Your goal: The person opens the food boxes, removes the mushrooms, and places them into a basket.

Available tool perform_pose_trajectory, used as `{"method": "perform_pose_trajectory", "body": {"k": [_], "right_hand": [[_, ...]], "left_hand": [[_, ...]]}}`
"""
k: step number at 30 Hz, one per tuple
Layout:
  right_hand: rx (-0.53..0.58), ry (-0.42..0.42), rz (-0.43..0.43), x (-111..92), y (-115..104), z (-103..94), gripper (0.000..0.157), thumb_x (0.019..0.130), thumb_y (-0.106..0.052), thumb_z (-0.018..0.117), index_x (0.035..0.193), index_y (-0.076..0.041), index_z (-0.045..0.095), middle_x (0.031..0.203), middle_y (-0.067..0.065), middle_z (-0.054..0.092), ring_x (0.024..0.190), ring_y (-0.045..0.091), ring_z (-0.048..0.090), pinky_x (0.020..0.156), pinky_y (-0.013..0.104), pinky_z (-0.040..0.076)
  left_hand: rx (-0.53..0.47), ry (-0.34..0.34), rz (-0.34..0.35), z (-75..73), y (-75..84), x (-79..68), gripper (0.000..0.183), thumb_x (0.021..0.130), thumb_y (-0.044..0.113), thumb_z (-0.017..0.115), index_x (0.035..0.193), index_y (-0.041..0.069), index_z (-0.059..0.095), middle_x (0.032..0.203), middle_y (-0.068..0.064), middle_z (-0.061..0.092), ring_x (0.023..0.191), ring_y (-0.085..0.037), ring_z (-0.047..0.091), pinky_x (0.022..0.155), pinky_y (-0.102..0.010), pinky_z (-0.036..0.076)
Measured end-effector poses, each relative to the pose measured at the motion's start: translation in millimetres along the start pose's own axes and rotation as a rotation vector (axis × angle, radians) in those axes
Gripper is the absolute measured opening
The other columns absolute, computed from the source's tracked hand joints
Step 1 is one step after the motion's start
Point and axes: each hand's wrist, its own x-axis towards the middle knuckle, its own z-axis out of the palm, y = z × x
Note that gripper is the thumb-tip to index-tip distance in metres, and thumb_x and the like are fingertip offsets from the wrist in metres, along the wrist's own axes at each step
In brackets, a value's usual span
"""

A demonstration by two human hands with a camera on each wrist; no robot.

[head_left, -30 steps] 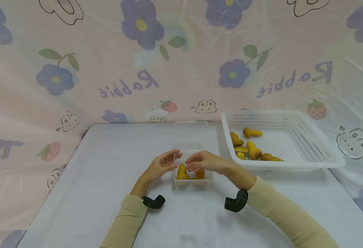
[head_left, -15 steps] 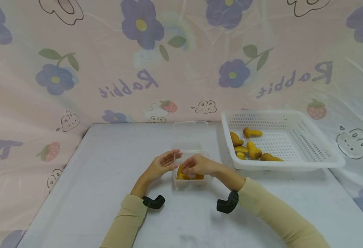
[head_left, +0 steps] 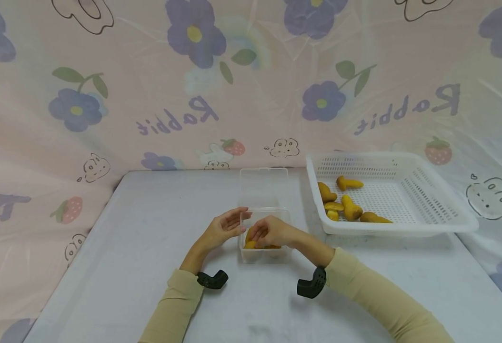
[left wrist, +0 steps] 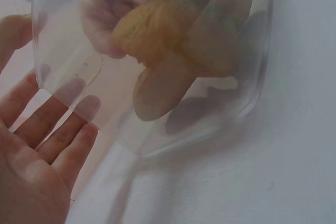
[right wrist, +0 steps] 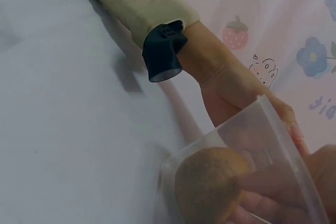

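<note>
A clear plastic box (head_left: 272,257) with its lid (head_left: 264,188) folded back stands mid-table. Yellow-brown mushrooms (head_left: 249,245) lie inside, partly hidden by my right hand (head_left: 272,230), which reaches down into the box with curled fingers pinching a mushroom. Through the clear wall, the left wrist view shows those fingers against a mushroom cap (left wrist: 152,30). My left hand (head_left: 222,231) rests along the box's left side, its fingers (left wrist: 65,142) fairly straight and touching the outer wall. In the right wrist view, a rounded mushroom (right wrist: 207,182) shows behind the box wall (right wrist: 262,124).
A white perforated basket (head_left: 405,228) stands at the back right, with several yellow mushrooms (head_left: 351,209) along its left and front sides. A patterned curtain (head_left: 251,85) hangs behind the white table (head_left: 169,200). Black wrist cameras (head_left: 312,283) sit on both forearms.
My right hand has moved left and down into the box, its fingers closing in on the mushrooms there. The left hand stays at the box's side.
</note>
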Motion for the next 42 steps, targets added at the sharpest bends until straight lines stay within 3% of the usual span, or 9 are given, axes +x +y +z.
{"method": "perform_pose_trajectory", "body": {"k": [6,17,29,36,42], "right_hand": [[-0.059,0.017,0.029,2,0,2.4,0.018,0.080,0.005,0.069,0.097,0.003,0.072,0.092,0.014,0.074,0.075,0.008,0.059,0.073,0.019,0.055],[-0.062,-0.014,0.000,-1,0,2.2,0.016,0.082,0.006,0.066,0.097,0.006,0.070,0.089,0.016,0.071,0.074,0.008,0.057,0.071,0.016,0.053],[-0.027,-0.009,0.014,-6,-6,-5.0,0.018,0.084,0.003,0.063,0.101,0.003,0.067,0.093,0.012,0.069,0.080,0.010,0.057,0.075,0.019,0.052],[-0.036,-0.009,-0.033,-9,-10,-11.0,0.019,0.083,0.002,0.063,0.103,0.003,0.066,0.095,0.012,0.069,0.082,0.009,0.058,0.075,0.018,0.052],[-0.051,0.002,-0.042,-15,-12,-15.8,0.019,0.085,-0.002,0.064,0.103,0.001,0.066,0.096,0.011,0.069,0.083,0.009,0.058,0.079,0.020,0.052]], "left_hand": [[-0.019,-0.008,0.003,-0.2,0.4,-0.2,0.065,0.092,0.017,0.066,0.145,-0.003,0.035,0.146,-0.026,0.045,0.141,-0.039,0.039,0.120,-0.045,0.033],[0.019,-0.003,0.022,0.8,2.1,-0.6,0.064,0.092,0.017,0.065,0.145,-0.005,0.035,0.145,-0.027,0.046,0.140,-0.040,0.040,0.118,-0.026,0.037],[0.012,0.000,0.033,0.2,-0.8,0.5,0.062,0.092,0.014,0.065,0.144,-0.005,0.036,0.144,-0.028,0.046,0.139,-0.041,0.041,0.120,-0.040,0.033],[0.027,0.006,0.041,0.4,0.1,0.2,0.060,0.093,0.013,0.064,0.144,-0.005,0.037,0.144,-0.028,0.047,0.138,-0.041,0.042,0.120,-0.046,0.030],[0.035,0.006,0.050,0.8,1.1,-0.7,0.058,0.093,0.011,0.062,0.143,-0.004,0.038,0.143,-0.029,0.048,0.138,-0.042,0.042,0.120,-0.044,0.032]]}}
